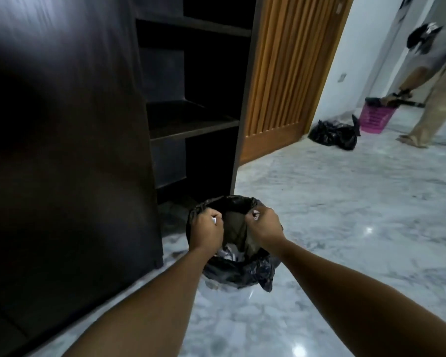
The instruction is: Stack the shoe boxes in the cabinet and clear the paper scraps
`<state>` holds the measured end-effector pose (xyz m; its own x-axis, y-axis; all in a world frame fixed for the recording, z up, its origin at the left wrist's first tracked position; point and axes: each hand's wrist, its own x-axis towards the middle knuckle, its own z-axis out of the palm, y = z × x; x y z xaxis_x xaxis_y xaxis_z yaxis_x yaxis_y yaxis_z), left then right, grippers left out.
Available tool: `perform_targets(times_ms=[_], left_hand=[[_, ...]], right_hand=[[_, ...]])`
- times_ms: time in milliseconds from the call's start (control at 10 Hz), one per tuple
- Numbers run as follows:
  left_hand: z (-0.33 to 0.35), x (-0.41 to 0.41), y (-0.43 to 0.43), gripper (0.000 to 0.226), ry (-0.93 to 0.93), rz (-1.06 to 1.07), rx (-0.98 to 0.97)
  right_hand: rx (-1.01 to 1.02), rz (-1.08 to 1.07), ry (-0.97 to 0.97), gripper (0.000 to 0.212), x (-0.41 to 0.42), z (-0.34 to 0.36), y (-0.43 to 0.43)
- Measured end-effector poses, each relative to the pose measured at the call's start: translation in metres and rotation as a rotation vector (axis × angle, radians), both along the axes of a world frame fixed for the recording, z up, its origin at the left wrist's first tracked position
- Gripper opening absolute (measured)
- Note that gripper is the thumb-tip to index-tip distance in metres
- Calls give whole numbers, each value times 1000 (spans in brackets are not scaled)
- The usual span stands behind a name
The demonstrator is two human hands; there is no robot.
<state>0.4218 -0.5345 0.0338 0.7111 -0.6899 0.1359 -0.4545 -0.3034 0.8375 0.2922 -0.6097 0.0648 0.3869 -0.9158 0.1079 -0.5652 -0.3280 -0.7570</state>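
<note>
A bin lined with a black bag (238,273) stands on the marble floor in front of the dark cabinet (191,124). Crumpled paper scraps (228,253) lie inside it. My left hand (206,231) is shut over the bin's left rim with a bit of white paper showing between its fingers. My right hand (264,225) is shut over the right rim, also with a white bit at its fingertips. The cabinet's shelves look bare from here; no shoe boxes are in view.
The open cabinet door (62,150) stands at my left. A ribbed wooden door (289,68) lies behind the cabinet. At the far right a full black bag (332,135) and a pink basket (375,119) sit beside another person (428,81) who bends over.
</note>
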Motion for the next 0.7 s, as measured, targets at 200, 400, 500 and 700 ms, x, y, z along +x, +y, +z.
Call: perform_targets(times_ms=[200,400,500,700], left_hand=[[-12,-5,-31,19,117,-28,60],[-15,-11,-39,27,57,27,259],[-13,-11,-40,28,71,28,249],[-14,-10,-39,27,66,44,196]], right_hand=[[81,-43,10,39,17,-18,-20],[252,-80,21,69,25,-54,-53],[340,-97,-2,114,31,-82,-82],[270,-58,-86,68,23,-36,-42]])
